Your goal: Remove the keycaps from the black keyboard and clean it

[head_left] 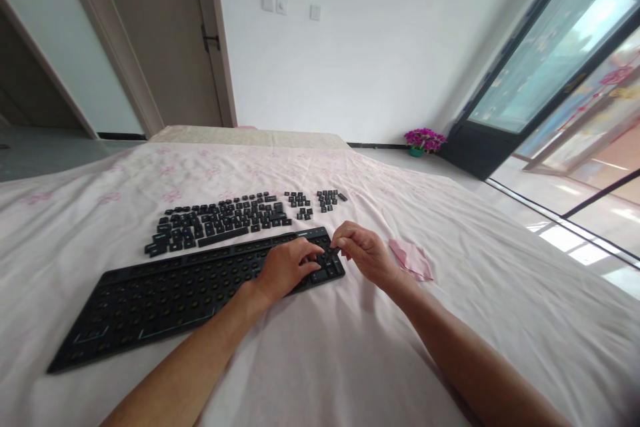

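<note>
A black keyboard base (165,297) with its keycaps taken off lies across a bed sheet. The loose black keycaps (220,220) are laid out in rows just behind it. My left hand (290,270) rests on the keyboard's right end, fingers curled down onto it. My right hand (363,250) is at the right end's corner, its fingertips pinched on a small dark keycap (334,251) at the number pad.
A pink cloth (413,259) lies on the sheet right of my right hand. The white, pink-flowered sheet (350,347) covers the bed. A pot of purple flowers (424,141) stands on the floor by the glass door (550,80). A wooden door is at the back left.
</note>
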### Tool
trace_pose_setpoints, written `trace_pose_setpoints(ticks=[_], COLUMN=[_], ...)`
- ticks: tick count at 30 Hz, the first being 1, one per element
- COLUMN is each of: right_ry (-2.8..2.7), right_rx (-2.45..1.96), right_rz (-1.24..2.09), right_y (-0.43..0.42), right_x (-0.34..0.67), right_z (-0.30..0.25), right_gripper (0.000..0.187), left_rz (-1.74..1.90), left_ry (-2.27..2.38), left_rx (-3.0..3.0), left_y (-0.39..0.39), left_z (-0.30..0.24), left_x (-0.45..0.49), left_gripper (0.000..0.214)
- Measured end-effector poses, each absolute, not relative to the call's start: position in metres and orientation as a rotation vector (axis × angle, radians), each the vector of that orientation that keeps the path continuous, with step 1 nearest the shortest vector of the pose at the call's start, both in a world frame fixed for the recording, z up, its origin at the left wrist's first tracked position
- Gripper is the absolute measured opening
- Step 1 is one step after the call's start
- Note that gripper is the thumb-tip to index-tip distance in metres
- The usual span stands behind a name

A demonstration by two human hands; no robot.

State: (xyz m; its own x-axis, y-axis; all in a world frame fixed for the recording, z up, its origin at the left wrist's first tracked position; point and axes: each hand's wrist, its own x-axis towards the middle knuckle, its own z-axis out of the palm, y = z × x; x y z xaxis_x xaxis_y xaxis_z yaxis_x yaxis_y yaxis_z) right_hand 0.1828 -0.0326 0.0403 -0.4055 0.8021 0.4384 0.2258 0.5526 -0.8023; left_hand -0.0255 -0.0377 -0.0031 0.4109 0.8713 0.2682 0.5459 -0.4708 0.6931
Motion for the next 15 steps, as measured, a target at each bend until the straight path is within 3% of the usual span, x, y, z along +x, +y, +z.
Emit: trace_pose_setpoints(ticks=[7, 15], right_ry=[-1.971, -2.082], right_rx=[-0.87, -0.89], right_rz=[0.801, 0.616], right_y=[-0.032, -0.03], right_x=[0.179, 0.175], right_z=[0.04, 0.029], right_gripper=[0.027, 0.028], left_rz=[0.783, 0.771], left_ry=[1.151, 1.012], left_rx=[2.278, 2.434], left_y=[-0.031, -0.012], left_z=[0.0, -0.002], left_x=[-0.027, -0.013], left_gripper=[0.026, 0.013])
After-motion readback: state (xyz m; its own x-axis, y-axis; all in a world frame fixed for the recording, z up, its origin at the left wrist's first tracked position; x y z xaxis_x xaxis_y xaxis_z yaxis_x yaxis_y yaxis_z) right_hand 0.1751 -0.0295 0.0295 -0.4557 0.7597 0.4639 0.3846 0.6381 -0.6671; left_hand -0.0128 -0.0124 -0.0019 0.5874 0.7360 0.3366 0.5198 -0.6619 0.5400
